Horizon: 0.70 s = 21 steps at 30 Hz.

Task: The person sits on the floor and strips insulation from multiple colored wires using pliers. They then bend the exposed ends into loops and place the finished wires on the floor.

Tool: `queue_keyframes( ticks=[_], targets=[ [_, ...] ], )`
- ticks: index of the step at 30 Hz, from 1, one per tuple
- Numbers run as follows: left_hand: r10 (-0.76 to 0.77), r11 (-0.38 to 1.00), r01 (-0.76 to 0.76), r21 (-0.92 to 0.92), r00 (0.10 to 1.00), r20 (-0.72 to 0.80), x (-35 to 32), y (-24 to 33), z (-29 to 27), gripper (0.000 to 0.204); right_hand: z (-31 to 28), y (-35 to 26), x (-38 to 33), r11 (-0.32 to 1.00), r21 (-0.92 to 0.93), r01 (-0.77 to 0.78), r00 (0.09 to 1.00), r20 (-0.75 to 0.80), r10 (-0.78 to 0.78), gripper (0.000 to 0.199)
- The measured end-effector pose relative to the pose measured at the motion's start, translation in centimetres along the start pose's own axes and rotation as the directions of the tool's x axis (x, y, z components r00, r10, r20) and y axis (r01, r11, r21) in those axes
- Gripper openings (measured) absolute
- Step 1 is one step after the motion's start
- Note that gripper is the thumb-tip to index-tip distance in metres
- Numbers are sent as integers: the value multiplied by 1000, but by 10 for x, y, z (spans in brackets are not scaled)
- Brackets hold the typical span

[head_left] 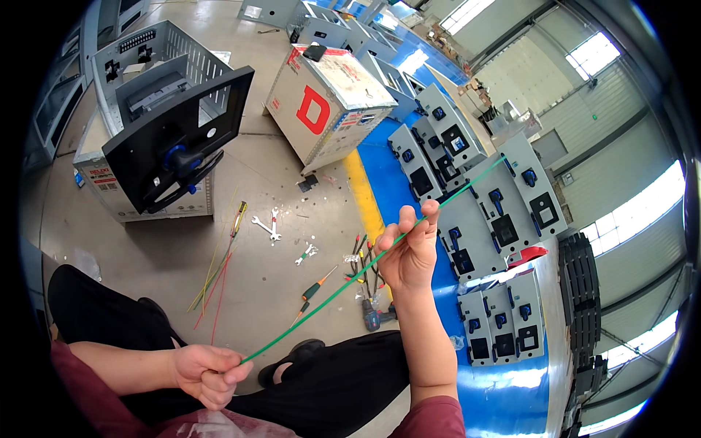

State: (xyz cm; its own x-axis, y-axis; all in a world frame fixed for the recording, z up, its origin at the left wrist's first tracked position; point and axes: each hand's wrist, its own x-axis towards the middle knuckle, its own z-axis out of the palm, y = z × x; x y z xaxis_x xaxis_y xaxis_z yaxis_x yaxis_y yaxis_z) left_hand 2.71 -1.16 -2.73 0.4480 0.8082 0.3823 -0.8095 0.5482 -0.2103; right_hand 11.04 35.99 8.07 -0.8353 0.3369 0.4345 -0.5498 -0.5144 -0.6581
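A long green wire runs slantwise up to the right in front of me, drawn almost straight. My left hand is closed on its lower end, pinching it between thumb and fingers. Farther up, my right hand is raised with its fingers bent around the wire. The free end reaches past that hand, toward the grey panels. Below the wire on the floor lie a screwdriver with a green and orange handle and a power drill. Several loose coloured wires lie nearer my left hand.
Wrenches and dark cables lie on the floor. A wooden crate stands ahead. At left, a black panel leans from an open grey cabinet on another crate. Grey panels with black fittings line the blue floor at right.
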Motion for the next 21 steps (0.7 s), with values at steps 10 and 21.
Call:
queue_keyframes(
  ticks=[10,21],
  targets=[
    [311,895,-70,441,806,-504,-9,19,-5,33,-53,-18,19,967,-254,-37,983,-183,-11,23],
    [598,605,114,788,588,-545,5,23,3,25,-23,67,-22,741,-312,-595,799,-329,504,29]
  ],
)
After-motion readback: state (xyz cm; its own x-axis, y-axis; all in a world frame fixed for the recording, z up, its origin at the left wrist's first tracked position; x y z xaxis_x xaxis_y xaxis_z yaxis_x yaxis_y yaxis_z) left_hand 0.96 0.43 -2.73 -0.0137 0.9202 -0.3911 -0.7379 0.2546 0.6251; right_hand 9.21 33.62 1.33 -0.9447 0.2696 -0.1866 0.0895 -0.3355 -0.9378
